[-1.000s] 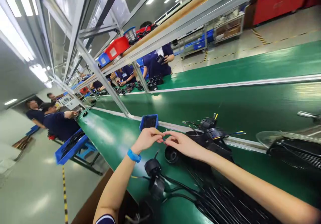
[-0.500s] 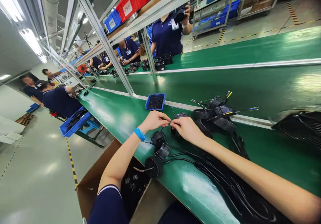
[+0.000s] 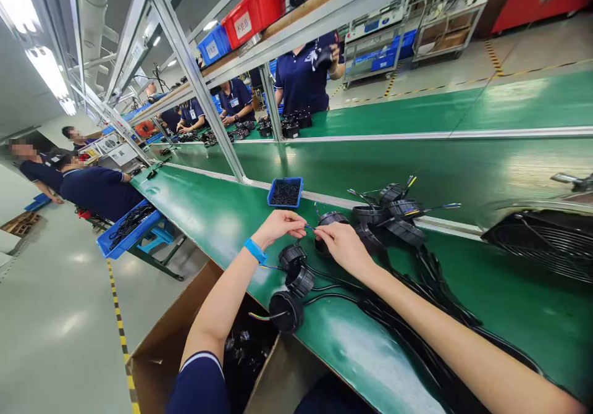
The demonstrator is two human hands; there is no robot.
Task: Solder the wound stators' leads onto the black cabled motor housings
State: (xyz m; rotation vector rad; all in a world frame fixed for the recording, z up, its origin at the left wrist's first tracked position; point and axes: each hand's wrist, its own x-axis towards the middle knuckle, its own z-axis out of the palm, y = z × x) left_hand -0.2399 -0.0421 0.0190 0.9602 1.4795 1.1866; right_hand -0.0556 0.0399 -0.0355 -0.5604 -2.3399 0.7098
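Over the green bench, my left hand (image 3: 280,227) pinches one end of a thin wire (image 3: 310,227) that looks blue and dark. My right hand (image 3: 345,245) has its thumb and finger closed on the same wire, a short gap away. Right behind the right hand sits a round black cable connector (image 3: 332,218), partly covered by it. Several ribbed black connectors (image 3: 300,280) with coloured wire ends lie below my hands, their black cables (image 3: 393,321) running under my right forearm. Beyond the right hand is a pile of similar connectors (image 3: 402,211).
A blue tray (image 3: 285,193) of small black parts stands near the rail. An open cardboard box (image 3: 162,333) is below the bench edge. A black fan (image 3: 546,241) is at the right. Co-workers (image 3: 303,80) are across the line and at the far left (image 3: 97,191).
My hands have drawn slightly apart, and a short stretch of wire now shows between them. The view has turned a little to the right. A co-worker across the line has lowered a black object.
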